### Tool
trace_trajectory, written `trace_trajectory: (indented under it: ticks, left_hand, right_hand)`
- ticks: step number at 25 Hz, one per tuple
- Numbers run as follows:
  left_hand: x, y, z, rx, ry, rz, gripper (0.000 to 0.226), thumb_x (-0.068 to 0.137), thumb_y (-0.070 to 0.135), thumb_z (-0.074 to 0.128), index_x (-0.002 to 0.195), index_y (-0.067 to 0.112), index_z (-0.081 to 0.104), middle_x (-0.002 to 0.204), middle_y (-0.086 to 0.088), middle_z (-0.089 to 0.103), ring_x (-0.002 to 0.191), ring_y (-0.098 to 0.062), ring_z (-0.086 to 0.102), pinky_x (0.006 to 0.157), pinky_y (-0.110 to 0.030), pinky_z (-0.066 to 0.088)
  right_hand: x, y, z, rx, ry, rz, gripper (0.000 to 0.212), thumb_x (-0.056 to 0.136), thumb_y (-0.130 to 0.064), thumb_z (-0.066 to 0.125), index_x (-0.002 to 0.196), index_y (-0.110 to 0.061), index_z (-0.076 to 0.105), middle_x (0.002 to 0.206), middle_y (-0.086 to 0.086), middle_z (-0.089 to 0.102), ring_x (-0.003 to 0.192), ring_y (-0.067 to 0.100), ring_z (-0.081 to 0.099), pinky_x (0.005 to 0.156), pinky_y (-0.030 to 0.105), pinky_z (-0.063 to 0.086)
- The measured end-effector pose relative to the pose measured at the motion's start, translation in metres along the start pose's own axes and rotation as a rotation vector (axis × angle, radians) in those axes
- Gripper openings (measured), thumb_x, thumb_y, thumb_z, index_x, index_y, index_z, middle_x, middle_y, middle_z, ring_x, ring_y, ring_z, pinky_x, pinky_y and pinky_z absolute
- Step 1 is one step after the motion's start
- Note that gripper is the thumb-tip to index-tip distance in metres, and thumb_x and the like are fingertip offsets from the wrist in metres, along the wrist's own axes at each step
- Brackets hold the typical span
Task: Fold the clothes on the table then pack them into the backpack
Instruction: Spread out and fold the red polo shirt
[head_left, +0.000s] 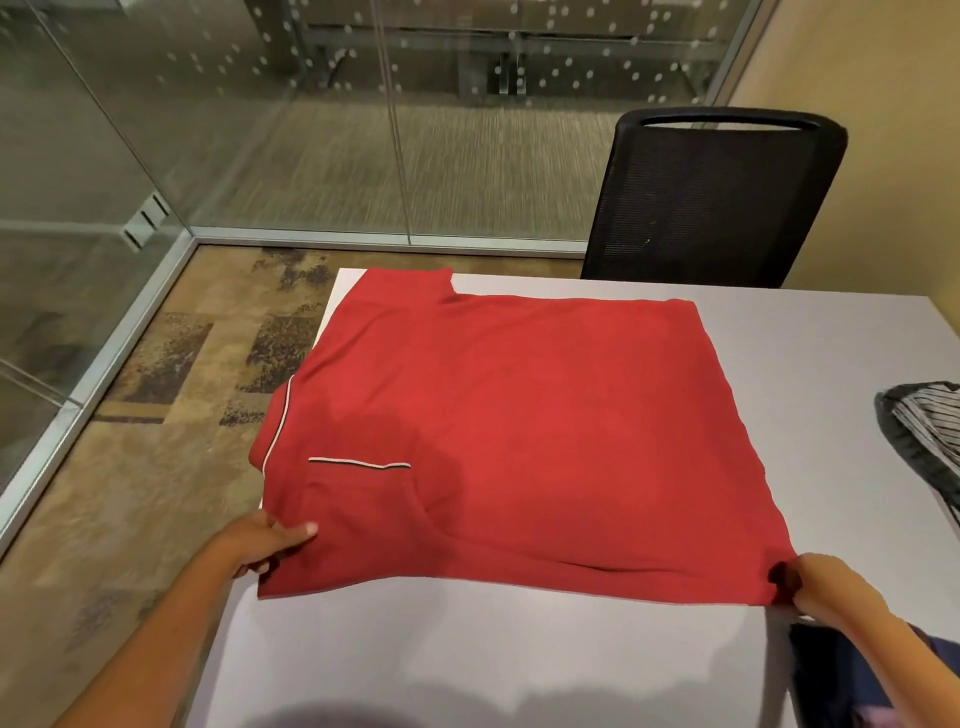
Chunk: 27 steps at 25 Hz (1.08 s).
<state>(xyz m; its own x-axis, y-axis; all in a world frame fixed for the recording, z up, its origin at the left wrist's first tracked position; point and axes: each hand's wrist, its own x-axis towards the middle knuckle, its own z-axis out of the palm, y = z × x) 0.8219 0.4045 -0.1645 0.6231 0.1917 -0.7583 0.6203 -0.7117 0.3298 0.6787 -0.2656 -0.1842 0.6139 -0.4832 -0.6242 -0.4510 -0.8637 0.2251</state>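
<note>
**Both hands pinch the red shirt**

Pinching the near edge of the red polo shirt, the left hand and right hand each hold one corner. This shirt lies flat on the grey table. Right of the shirt sits a striped cloth. Behind it stands a black chair.

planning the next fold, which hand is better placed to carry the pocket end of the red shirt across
Left. The left hand already pinches the red shirt beside the pocket; the right hand grips the opposite corner.
</note>
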Motion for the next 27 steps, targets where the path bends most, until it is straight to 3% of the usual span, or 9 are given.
trace_trajectory:
  ticks: [3,7,9,12,14,17,19,21,27]
  left_hand:
    - [0.000,0.013,0.012,-0.204,0.159,0.081,0.043,0.085,0.030,0.071,0.059,0.012,0.043,0.050,-0.008,0.045,0.027,-0.012,0.038,0.033,-0.013,0.025]
    - [0.009,0.024,0.031,-0.384,0.242,0.116,0.019,0.088,0.017,0.068,0.097,0.002,0.060,0.074,-0.022,0.059,0.046,-0.020,0.045,0.035,-0.012,0.032]
    - [0.008,0.031,0.032,-0.519,0.295,0.188,0.032,0.090,0.013,0.064,0.120,0.001,0.061,0.114,-0.026,0.064,0.078,-0.026,0.059,0.068,-0.021,0.049]
    - [0.002,0.054,0.009,-0.594,0.364,0.402,0.035,0.093,0.011,0.060,0.127,0.003,0.057,0.118,-0.008,0.059,0.108,-0.018,0.053,0.101,-0.029,0.037]
    - [0.005,0.071,-0.011,-0.643,0.389,0.500,0.030,0.095,0.012,0.057,0.124,0.005,0.059,0.108,-0.003,0.065,0.098,-0.013,0.057,0.097,-0.029,0.044]
    - [0.019,0.096,-0.033,-0.569,0.423,0.597,0.019,0.099,0.013,0.048,0.115,0.010,0.059,0.074,0.011,0.064,0.053,0.002,0.056,0.051,-0.014,0.047]
    - [0.030,0.108,-0.041,-0.487,0.462,0.602,0.021,0.100,0.017,0.047,0.119,0.018,0.054,0.093,-0.001,0.063,0.061,-0.003,0.061,0.055,-0.019,0.051]
    - [0.047,0.100,-0.046,-0.323,0.495,0.540,0.032,0.096,0.029,0.053,0.127,0.025,0.050,0.120,-0.012,0.056,0.095,-0.020,0.061,0.084,-0.038,0.053]
    - [0.047,0.026,-0.005,0.026,0.559,0.135,0.034,0.093,0.038,0.055,0.104,0.006,0.059,0.106,-0.026,0.057,0.095,-0.045,0.056,0.082,-0.049,0.045]
  right_hand:
    - [0.006,0.007,0.008,0.111,0.106,-0.045,0.026,0.070,-0.014,0.063,0.064,-0.040,0.060,0.079,0.000,0.070,0.075,0.023,0.064,0.062,0.030,0.048]
    - [-0.018,-0.005,-0.005,0.316,0.226,-0.025,0.018,0.075,-0.009,0.067,0.081,-0.023,0.076,0.080,0.008,0.073,0.073,0.032,0.063,0.063,0.035,0.047]
    - [-0.025,-0.010,-0.015,0.450,0.311,-0.008,0.014,0.077,-0.007,0.065,0.070,-0.018,0.070,0.069,0.009,0.068,0.064,0.031,0.058,0.059,0.037,0.047]
    - [-0.036,-0.026,-0.048,0.634,0.502,-0.031,0.019,0.076,-0.015,0.052,0.057,-0.016,0.058,0.055,0.006,0.058,0.055,0.024,0.051,0.049,0.029,0.037]
    - [-0.033,-0.040,-0.074,0.705,0.593,-0.049,0.022,0.068,-0.023,0.041,0.061,-0.012,0.059,0.058,0.012,0.058,0.057,0.030,0.049,0.051,0.029,0.035]
    - [-0.008,-0.056,-0.102,0.749,0.687,-0.057,0.033,0.071,-0.023,0.041,0.083,-0.005,0.067,0.081,0.020,0.063,0.076,0.039,0.058,0.066,0.036,0.044]
    - [0.008,-0.064,-0.112,0.792,0.643,-0.042,0.035,0.083,-0.014,0.052,0.116,-0.005,0.060,0.116,0.025,0.055,0.095,0.042,0.057,0.083,0.042,0.045]
    - [0.023,-0.066,-0.110,0.806,0.516,-0.024,0.054,0.085,-0.006,0.060,0.136,-0.007,0.043,0.134,0.027,0.039,0.105,0.042,0.053,0.093,0.046,0.043]
    - [0.041,-0.047,-0.056,0.820,0.288,0.099,0.060,0.083,-0.015,0.070,0.135,-0.002,0.044,0.126,0.023,0.058,0.114,0.041,0.054,0.094,0.047,0.042]
